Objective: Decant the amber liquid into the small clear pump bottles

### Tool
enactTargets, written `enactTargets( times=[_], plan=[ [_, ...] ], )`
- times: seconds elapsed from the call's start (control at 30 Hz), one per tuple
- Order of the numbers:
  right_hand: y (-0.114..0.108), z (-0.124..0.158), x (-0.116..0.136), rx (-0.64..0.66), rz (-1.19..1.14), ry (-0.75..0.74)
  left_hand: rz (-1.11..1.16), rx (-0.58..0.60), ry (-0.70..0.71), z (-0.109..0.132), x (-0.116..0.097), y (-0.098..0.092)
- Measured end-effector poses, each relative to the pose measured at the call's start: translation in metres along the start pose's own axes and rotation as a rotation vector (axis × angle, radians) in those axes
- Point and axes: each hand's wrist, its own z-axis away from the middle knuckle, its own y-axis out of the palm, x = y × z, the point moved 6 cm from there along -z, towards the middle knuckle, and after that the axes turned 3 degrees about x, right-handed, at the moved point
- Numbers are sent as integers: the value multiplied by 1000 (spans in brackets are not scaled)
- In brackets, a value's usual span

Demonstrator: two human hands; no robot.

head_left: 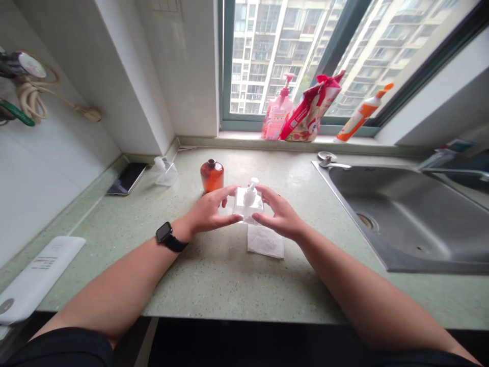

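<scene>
Both my hands grip a clear square pump bottle [249, 204] with a white pump top, held upright over the counter. My left hand [214, 209], with a black watch on its wrist, closes on the bottle's left side, thumb at the front corner. From the right, my right hand [280, 211] clasps the other side in the same way. A folded white tissue [265, 242] lies on the counter just in front of the bottle. Behind my left hand stands an amber bottle [212, 176] with an uncapped neck. Farther left sits a second clear pump bottle [166, 173].
A phone [127, 178] lies by the left wall, and a long white device [42, 278] rests at the left front edge. On the right is a steel sink [412, 219]. A pink pump bottle [278, 117], a red pouch [315, 109] and an orange-white bottle [361, 117] stand on the windowsill.
</scene>
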Motion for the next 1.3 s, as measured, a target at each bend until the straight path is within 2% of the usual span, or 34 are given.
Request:
enactTargets(
  times=[0.13,0.3,0.57,0.8,0.93,1.1,1.3],
  plan=[
    [3,0,-4,53,-11,3,77,72,-61,-1,1,4],
    [4,-1,-2,71,-15,-18,74,74,-94,-2,0,3],
    [5,1,-1,72,108,-38,-5,-3,-98,0,2,1],
    [7,3,3,41,190,-67,-148,-172,72,2,-8,-7],
    [5,2,12,-38,235,-120,-253,-228,106,4,-13,-9],
    [1,4,23,-224,267,-166,-387,-188,157,4,-17,-3],
    [4,5,30,-275,308,-220,-473,-171,229,3,-24,4]
  ],
)
